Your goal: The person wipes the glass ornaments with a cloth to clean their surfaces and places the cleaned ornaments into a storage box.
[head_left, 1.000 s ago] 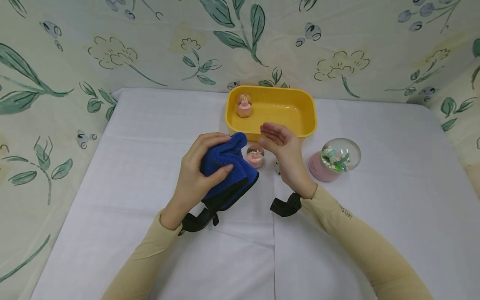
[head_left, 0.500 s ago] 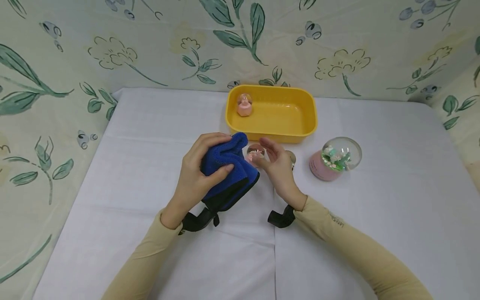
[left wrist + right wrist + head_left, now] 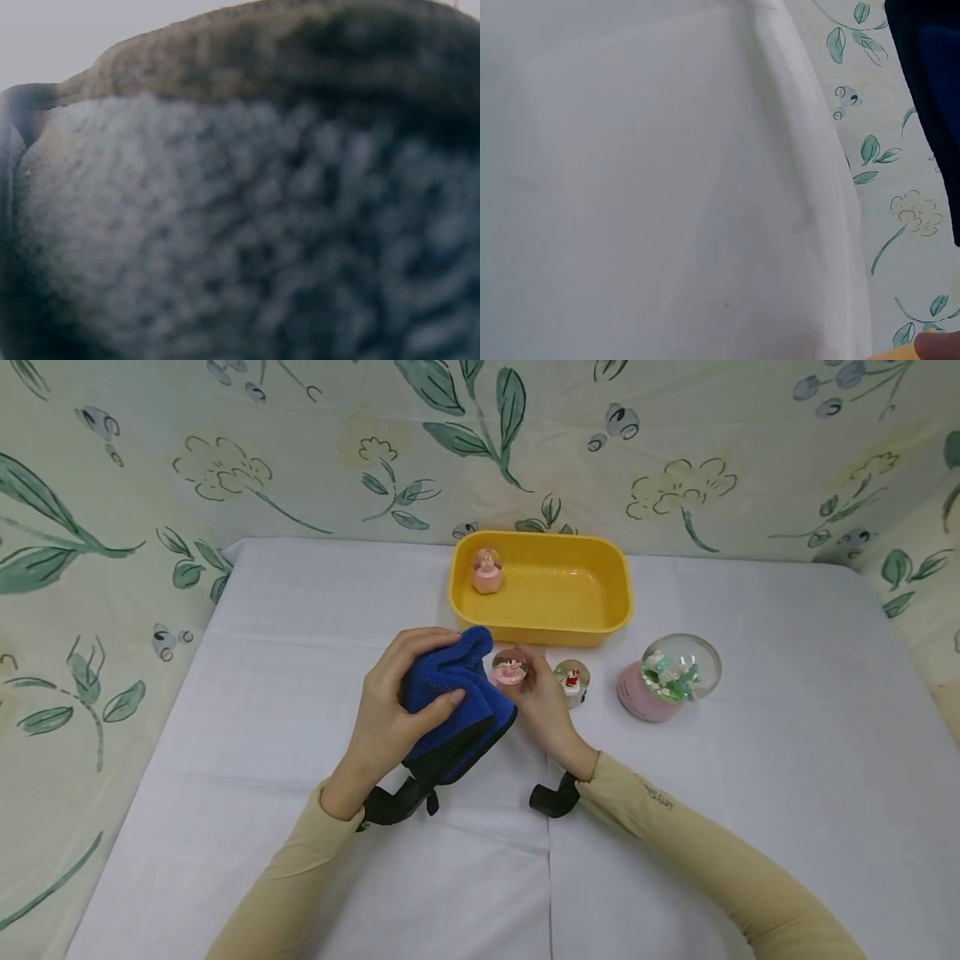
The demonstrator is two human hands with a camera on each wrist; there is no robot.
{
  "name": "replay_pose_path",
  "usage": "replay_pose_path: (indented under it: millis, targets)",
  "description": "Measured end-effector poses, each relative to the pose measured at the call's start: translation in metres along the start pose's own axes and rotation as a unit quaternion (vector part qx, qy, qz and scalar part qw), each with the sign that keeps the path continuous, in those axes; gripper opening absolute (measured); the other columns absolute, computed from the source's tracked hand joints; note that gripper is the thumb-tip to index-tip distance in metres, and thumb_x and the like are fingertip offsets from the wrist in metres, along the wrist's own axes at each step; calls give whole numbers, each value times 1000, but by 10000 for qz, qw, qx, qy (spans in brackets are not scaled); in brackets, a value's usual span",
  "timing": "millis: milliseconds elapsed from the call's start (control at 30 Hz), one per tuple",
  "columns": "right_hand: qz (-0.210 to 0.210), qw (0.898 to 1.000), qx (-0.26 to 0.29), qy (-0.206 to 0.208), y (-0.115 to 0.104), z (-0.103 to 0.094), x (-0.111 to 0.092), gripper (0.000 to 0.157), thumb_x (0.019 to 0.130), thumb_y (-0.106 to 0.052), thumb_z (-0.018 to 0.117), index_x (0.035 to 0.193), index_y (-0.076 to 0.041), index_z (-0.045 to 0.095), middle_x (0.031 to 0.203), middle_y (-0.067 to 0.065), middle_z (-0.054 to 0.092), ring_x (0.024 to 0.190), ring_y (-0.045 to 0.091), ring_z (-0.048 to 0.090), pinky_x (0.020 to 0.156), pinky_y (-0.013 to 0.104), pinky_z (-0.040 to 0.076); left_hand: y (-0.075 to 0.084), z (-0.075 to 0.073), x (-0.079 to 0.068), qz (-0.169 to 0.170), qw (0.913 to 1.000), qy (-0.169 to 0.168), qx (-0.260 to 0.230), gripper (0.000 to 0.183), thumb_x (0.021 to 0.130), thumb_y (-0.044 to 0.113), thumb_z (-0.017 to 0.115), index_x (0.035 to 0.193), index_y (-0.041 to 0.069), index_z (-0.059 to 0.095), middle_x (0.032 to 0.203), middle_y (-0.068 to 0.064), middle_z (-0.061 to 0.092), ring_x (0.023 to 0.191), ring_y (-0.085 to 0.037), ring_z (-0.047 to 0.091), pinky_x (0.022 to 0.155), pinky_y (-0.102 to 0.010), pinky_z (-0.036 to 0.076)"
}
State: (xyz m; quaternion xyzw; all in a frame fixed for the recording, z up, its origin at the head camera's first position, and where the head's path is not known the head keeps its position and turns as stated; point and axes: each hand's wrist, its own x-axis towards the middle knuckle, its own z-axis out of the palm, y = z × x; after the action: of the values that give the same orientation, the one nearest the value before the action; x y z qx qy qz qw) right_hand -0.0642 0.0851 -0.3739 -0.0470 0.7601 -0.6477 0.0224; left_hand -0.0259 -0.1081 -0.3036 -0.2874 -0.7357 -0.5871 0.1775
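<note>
Fingers (image 3: pixel 411 638) of the left hand (image 3: pixel 386 710) are gripping a folded blue plush cloth (image 3: pixel 452 673) with black trim, blurring in the left-wrist view. The right hand (image 3: pixel 551 714) is pinching a small clear-domed pink snow globe (image 3: pixel 510 669) just beside it, hiding part of its base; whether the globe is touching the white-covered tabletop (image 3: pixel 787 735) cannot be told.

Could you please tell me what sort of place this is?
Probably an indoor tabletop arranged for a filmed demonstration, though I cannot be certain. A white-covered table stands against a floral backdrop, and a yellow tray sits near its far edge.
</note>
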Motion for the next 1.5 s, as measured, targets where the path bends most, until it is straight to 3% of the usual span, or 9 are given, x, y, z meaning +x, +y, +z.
replay_pose_path:
  millis: [167,333,467,600,833,1067,1233,1367,1500]
  targets:
    - [-184,9987,-485,22,8,2,0,48,83,4,68,128,5,50,126,19,53,106,25,52,87,28,42,-1,0,0,-10,10000,34,-67,47,80,6,70,124,0,57,125,-11,56,116,-23,51,100,-41,40]
    - [-426,9950,-893,126,11,4,0,43,83,3,68,123,5,52,124,17,57,101,23,55,80,23,42,-3,-2,-1,-29,9999,87,-138,48,79,4,70,125,-1,56,125,-13,56,116,-24,51,100,-41,40]
    - [-517,9877,-1460,194,11,4,1,39,82,6,65,119,7,53,118,18,60,94,27,56,77,28,44,-3,-3,0,-55,9998,98,-163,48,79,3,69,125,-1,56,125,-13,55,116,-25,51,100,-41,40]
    - [-270,9855,-1674,102,6,1,1,39,81,3,67,116,11,52,109,25,60,94,32,59,82,38,49,-4,-3,0,-85,9998,112,-168,49,79,2,69,125,-2,56,126,-12,55,116,-24,51,100,-41,41]
    - [-184,9942,-1059,-94,-19,-7,-6,40,82,4,68,118,13,52,111,26,59,102,36,58,89,43,50,-6,-4,0,-175,9996,162,-117,49,79,2,71,125,0,56,125,-12,56,116,-23,51,100,-40,41]
    - [-42,9979,-627,-185,-48,-21,-11,46,83,-4,72,123,6,52,118,17,56,106,27,55,89,36,50,-8,-2,0,-183,9996,149,-138,50,79,3,71,126,0,56,126,-11,55,117,-23,50,100,-41,40]
    - [-406,9990,-150,-59,-62,-32,-13,46,84,-2,70,125,5,50,120,14,53,108,22,52,92,32,48,-8,0,2,-155,9995,107,-258,51,79,2,70,127,-1,54,127,-12,54,118,-23,49,101,-42,40]
    - [-748,9963,431,62,-70,-38,-15,43,82,6,68,119,6,46,124,12,51,108,23,54,91,28,48,-7,1,3,-193,9991,78,-358,52,79,-1,69,128,-2,53,128,-13,53,119,-24,49,102,-42,39]
    - [-1081,9921,630,125,-75,-44,-17,39,79,12,66,111,4,46,127,9,51,108,25,56,90,28,49,-7,2,3,-283,9984,63,-485,53,79,-5,69,129,-3,52,129,-13,52,120,-24,48,103,-41,38]
